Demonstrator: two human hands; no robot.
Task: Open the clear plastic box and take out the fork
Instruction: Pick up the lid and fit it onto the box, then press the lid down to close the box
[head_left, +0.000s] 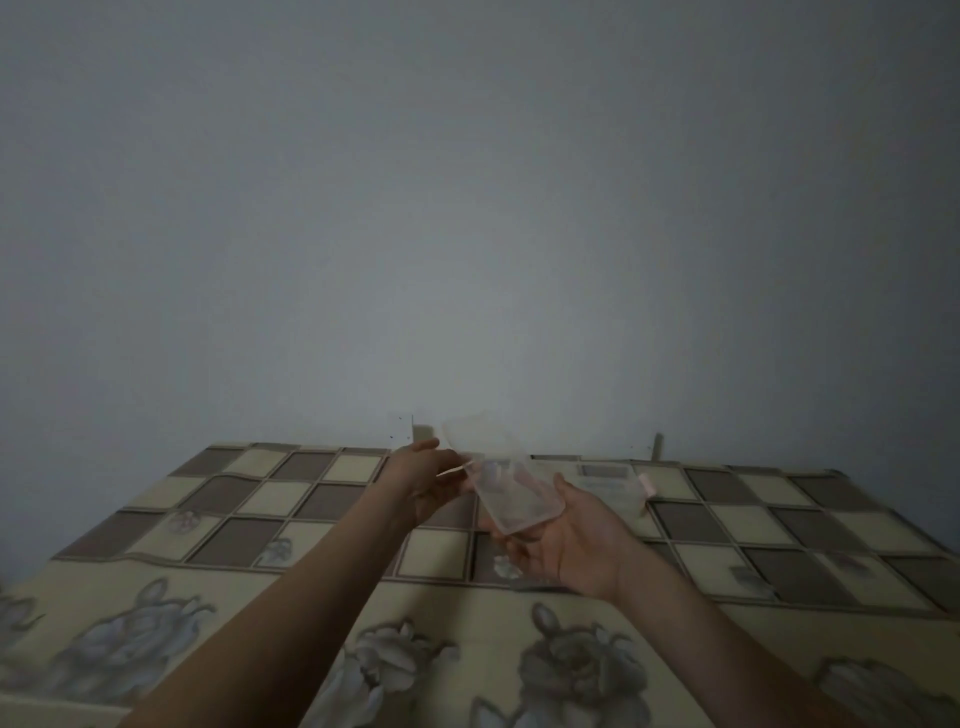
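Note:
A clear plastic box (514, 499) is held above the table in my right hand (571, 540), palm up, fingers cupped under its base. Its clear lid (480, 434) stands raised and tilted back to the upper left. My left hand (426, 480) is at the box's left end with its fingers pinched on a thin pale handle, the fork (454, 471), which sticks out leftward from the box. The fork's head is hard to make out through the plastic.
The table wears a checked beige and brown cloth (311, 499) with grey flowers along the near edge. A second clear box (608, 480) with a pink item (647, 483) beside it lies at the back right. A plain wall rises behind.

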